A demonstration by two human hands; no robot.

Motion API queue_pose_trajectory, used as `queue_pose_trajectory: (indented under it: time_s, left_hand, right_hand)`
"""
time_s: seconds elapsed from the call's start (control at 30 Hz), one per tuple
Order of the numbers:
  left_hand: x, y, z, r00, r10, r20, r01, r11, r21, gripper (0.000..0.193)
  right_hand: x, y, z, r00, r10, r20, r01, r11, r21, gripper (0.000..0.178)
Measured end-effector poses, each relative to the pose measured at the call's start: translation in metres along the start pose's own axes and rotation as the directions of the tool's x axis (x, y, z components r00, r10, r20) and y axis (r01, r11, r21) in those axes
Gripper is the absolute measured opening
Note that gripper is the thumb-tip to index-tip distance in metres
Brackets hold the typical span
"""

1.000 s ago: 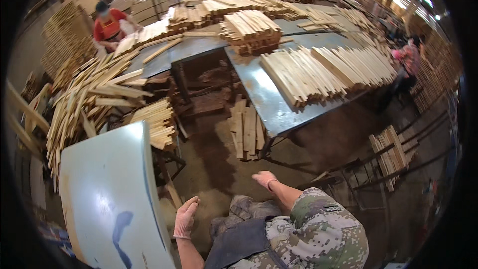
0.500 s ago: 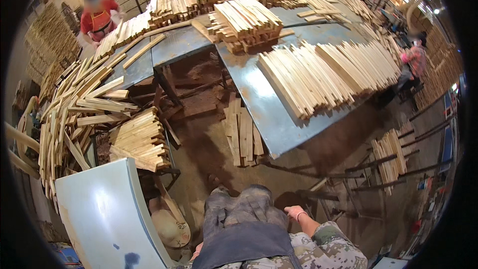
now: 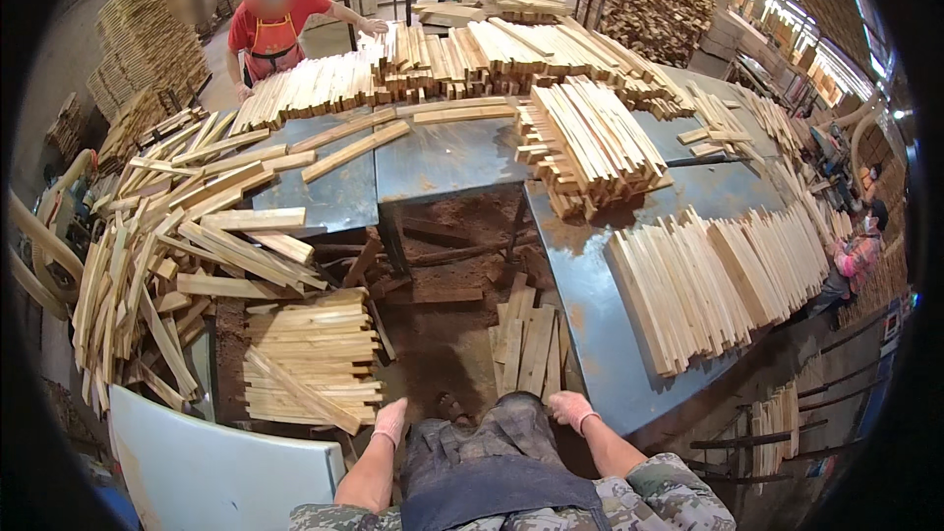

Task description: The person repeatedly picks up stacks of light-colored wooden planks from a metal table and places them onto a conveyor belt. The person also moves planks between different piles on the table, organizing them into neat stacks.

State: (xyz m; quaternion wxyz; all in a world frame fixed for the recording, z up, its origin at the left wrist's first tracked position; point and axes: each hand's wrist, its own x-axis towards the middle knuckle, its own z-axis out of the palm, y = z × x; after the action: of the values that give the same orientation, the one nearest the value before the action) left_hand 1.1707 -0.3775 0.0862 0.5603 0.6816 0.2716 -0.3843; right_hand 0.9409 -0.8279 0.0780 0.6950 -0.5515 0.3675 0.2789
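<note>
My left hand (image 3: 391, 419), in a pale pink glove, hangs by my left thigh, just below and right of a stack of wooden strips (image 3: 310, 359). Its fingers are loosely stretched and nothing shows in them. My right hand (image 3: 569, 408), gloved alike, is beside my right knee, near the corner of the blue-grey metal table (image 3: 580, 305). Its fingers curve inward, slightly apart, with nothing visible in them. Between the hands is my dark apron (image 3: 472, 457). Ahead on a low level lie a few loose boards (image 3: 531, 334).
Wooden strips (image 3: 718, 280) lie in rows on the right table, behind them a crosswise stack (image 3: 590, 143). A jumbled heap of strips (image 3: 147, 265) fills the left. A pale panel (image 3: 216, 457) stands near left. A person in red (image 3: 280, 29) works far left, another person (image 3: 854, 261) far right.
The view has turned and risen, so the tables and stacks sit further right. My left hand has come up into view beside the strip stack. My right hand remains beside my knee.
</note>
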Motion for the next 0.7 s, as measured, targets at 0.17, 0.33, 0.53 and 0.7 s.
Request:
queue_pose_trajectory:
  time_s: [0.17, 0.33, 0.53, 0.7]
  left_hand:
    - [0.048, 0.101, 0.005, 0.986, 0.15, 0.076, -0.148, 0.989, -0.032, 0.045]
    - [0.081, 0.101, -0.004, 0.999, 0.046, 0.024, -0.044, 0.997, -0.07, 0.028]
    - [0.109, 0.051, -0.047, 0.966, -0.166, -0.2, 0.244, 0.844, 0.478, 0.042]
    - [0.096, 0.113, -0.005, 0.945, -0.215, -0.246, 0.287, 0.906, 0.311, 0.035]
  right_hand:
    - [0.036, -0.127, 0.055, 0.981, 0.028, -0.192, 0.003, 0.987, 0.158, 0.011]
    - [0.101, -0.159, 0.057, 0.954, 0.21, -0.215, -0.229, 0.971, -0.066, 0.029]
    - [0.208, -0.188, 0.004, 0.972, 0.127, -0.196, -0.203, 0.874, -0.442, 0.042]
    - [0.263, -0.307, -0.023, 0.944, 0.148, -0.295, -0.236, 0.929, -0.287, 0.03]
